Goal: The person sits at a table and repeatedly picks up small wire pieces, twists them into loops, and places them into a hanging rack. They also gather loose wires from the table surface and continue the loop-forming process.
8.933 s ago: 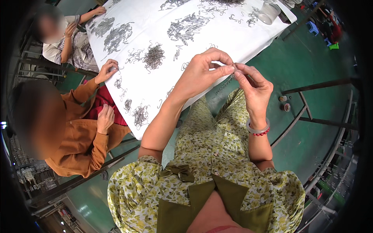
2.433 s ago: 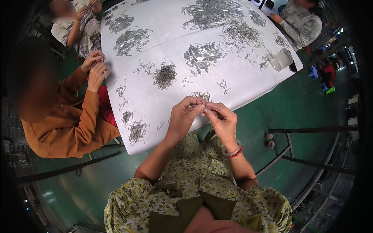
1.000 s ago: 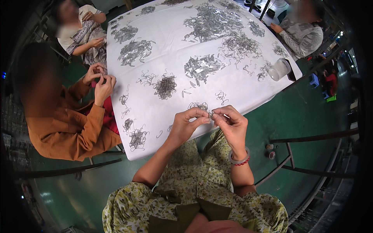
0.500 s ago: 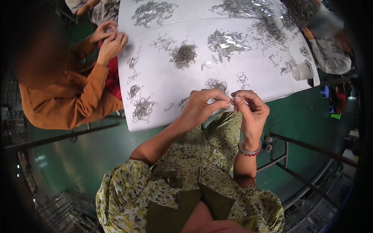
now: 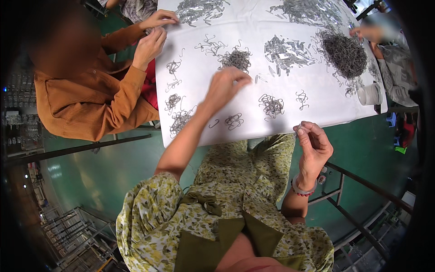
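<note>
My left hand (image 5: pixel 226 88) is over the white tabletop, just short of a pile of bent grey wire hooks (image 5: pixel 236 59). Its fingers are curved and a little apart, and I see nothing between them. At the table's near edge my right hand (image 5: pixel 316 144) is closed in a pinch. A small metal piece (image 5: pixel 299 128) shows at its fingertips, mostly hidden by the thumb and index finger. Between the hands lie a heap of wire hooks (image 5: pixel 272 106) and a smaller cluster of hooks (image 5: pixel 302 99). Another small cluster (image 5: pixel 234 121) and a single hook (image 5: pixel 214 123) lie nearer me.
The white-covered table (image 5: pixel 317 111) also bears flat metal strips (image 5: pixel 287 53) and a large dark hook heap (image 5: pixel 346 55). A white tub (image 5: pixel 369 94) stands at the right corner. A co-worker in an orange-brown top (image 5: pixel 95 102) sits left; another person (image 5: pixel 394 63) is at the right.
My hands were together at the table's near edge. My left hand has moved away, forward over the table; my right hand remains pinched near the edge. The view has shifted slightly.
</note>
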A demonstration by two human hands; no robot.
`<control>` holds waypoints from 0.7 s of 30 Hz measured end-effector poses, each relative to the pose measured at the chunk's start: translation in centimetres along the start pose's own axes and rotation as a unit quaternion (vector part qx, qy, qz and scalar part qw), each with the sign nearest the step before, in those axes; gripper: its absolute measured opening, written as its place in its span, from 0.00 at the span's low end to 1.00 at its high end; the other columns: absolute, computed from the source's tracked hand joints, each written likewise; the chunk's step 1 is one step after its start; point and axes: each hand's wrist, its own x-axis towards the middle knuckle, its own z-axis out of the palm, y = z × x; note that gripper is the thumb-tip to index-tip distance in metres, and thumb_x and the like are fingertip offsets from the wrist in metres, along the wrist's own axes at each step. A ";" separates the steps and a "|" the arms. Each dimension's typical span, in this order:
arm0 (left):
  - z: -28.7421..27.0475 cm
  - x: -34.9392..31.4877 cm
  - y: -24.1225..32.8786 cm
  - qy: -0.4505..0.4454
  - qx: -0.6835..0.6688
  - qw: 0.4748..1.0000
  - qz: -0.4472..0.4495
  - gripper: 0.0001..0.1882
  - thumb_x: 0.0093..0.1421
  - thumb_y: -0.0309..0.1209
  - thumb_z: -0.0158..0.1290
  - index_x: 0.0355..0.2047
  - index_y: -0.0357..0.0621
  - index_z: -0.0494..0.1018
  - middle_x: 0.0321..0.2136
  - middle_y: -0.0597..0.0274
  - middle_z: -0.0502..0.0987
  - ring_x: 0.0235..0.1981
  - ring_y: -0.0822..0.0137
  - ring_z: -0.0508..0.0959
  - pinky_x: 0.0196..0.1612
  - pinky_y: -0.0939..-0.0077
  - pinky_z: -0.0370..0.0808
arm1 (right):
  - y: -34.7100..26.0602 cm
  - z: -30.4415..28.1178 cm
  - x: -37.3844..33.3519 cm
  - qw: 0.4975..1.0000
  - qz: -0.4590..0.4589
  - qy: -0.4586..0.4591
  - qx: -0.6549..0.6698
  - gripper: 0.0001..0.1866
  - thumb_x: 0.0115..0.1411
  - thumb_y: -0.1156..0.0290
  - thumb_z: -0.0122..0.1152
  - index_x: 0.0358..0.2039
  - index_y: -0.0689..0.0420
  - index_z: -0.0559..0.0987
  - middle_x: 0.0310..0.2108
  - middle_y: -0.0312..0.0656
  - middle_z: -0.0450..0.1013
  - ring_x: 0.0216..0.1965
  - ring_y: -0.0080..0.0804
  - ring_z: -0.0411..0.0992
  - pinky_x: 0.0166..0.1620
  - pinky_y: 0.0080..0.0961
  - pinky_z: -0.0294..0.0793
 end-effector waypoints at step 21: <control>-4.5 6.5 -3.5 -0.067 0.129 0.981 -0.129 0.07 0.52 0.30 0.58 0.30 0.41 0.80 0.26 0.52 0.80 0.30 0.56 0.79 0.37 0.62 0.74 | -0.9 -2.6 -3.4 0.998 -0.012 0.055 0.024 0.09 0.54 0.86 0.62 0.37 0.69 0.79 0.31 0.42 0.76 0.35 0.27 0.76 0.40 0.19 0.76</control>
